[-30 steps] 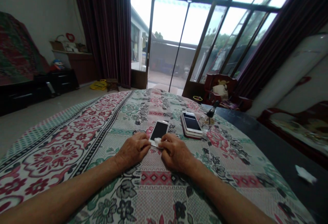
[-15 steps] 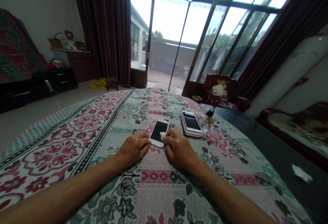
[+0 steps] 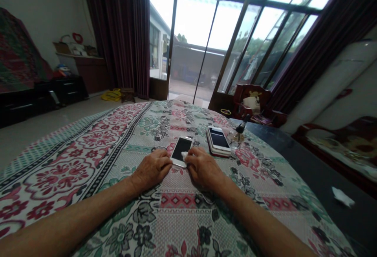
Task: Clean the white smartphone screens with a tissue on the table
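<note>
A white smartphone (image 3: 182, 150) with a dark screen lies face up on the patterned tablecloth (image 3: 176, 182). My left hand (image 3: 155, 166) is closed at its lower left edge, the fingertips gripping that side. Between the fingertips of my right hand (image 3: 203, 164) is a small wad of white tissue (image 3: 184, 155), pressed on the right part of the phone's screen. To the right rests a stack of phones (image 3: 218, 141), a white one on top.
Right of the stack stands a small glass bottle (image 3: 237, 136) with a black brush-like top. A crumpled white tissue (image 3: 343, 197) lies on the dark tabletop (image 3: 312, 170) at the right. Beyond the table are a wooden chair (image 3: 250, 100) and glass doors (image 3: 194, 53).
My right hand has shifted slightly left with the tissue, farther over the phone's screen. The left hand stays at the phone's edge. The whole view has moved a little.
</note>
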`<action>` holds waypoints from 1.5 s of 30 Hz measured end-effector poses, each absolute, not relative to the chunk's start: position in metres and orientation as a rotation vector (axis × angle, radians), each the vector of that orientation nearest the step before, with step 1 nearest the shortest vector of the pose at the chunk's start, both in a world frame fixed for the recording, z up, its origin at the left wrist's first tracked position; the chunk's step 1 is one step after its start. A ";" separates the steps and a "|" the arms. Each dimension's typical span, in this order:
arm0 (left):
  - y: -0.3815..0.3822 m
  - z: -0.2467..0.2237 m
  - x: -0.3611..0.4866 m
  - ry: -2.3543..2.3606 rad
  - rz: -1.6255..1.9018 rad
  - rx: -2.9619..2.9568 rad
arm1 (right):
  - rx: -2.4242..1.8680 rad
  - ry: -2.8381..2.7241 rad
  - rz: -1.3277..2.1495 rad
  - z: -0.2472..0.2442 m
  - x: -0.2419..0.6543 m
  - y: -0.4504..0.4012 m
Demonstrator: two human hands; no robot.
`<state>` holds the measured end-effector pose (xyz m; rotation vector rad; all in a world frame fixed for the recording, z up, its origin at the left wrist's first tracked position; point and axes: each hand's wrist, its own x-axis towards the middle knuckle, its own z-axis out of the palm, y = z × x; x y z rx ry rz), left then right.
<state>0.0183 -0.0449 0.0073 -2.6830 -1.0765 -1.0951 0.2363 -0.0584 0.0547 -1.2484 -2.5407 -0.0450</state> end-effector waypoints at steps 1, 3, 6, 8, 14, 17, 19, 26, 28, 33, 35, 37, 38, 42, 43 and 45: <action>-0.045 0.007 0.018 -1.074 -1.096 -2.684 | -1.267 -2.522 -0.048 0.055 0.237 -0.057; -0.044 0.006 0.018 -1.064 -1.111 -2.684 | -1.294 -2.498 -0.057 0.056 0.236 -0.056; -0.043 0.005 0.018 -1.054 -1.132 -2.684 | -1.262 -2.533 -0.043 0.055 0.231 -0.062; -0.043 0.005 0.018 -1.065 -1.129 -2.687 | -1.209 -2.570 -0.019 0.055 0.227 -0.067; -0.044 0.007 0.018 -1.086 -1.153 -2.711 | -1.207 -2.539 0.038 0.057 0.231 -0.061; -0.043 0.006 0.017 -1.150 -1.201 -2.700 | -1.232 -2.503 0.051 0.057 0.236 -0.057; -0.042 0.006 0.017 -1.226 -1.206 -2.661 | -1.172 -2.516 0.063 0.054 0.235 -0.059; -0.037 0.000 0.015 -1.264 -1.165 -2.639 | -0.976 -2.637 0.061 0.048 0.216 -0.066; -0.036 -0.001 0.015 -1.258 -1.126 -2.650 | -0.997 -2.657 0.050 0.050 0.214 -0.065; -0.038 0.002 0.015 -1.243 -1.090 -2.677 | -1.087 -2.678 0.069 0.060 0.225 -0.063; -0.039 0.004 0.015 -1.245 -1.090 -2.684 | -1.128 -2.665 0.082 0.063 0.231 -0.063; -0.039 0.004 0.015 -1.254 -1.097 -2.690 | -1.146 -2.649 0.087 0.065 0.234 -0.064; -0.039 0.004 0.015 -1.257 -1.105 -2.696 | -1.132 -2.650 0.090 0.065 0.233 -0.064; -0.034 0.001 0.014 -1.266 -1.153 -2.728 | -0.997 -2.709 0.102 0.061 0.222 -0.067; -0.033 0.000 0.013 -1.277 -1.157 -2.735 | -0.978 -2.720 0.103 0.060 0.219 -0.067; -0.032 0.001 0.013 -1.302 -1.152 -2.746 | -0.986 -2.720 0.108 0.060 0.218 -0.067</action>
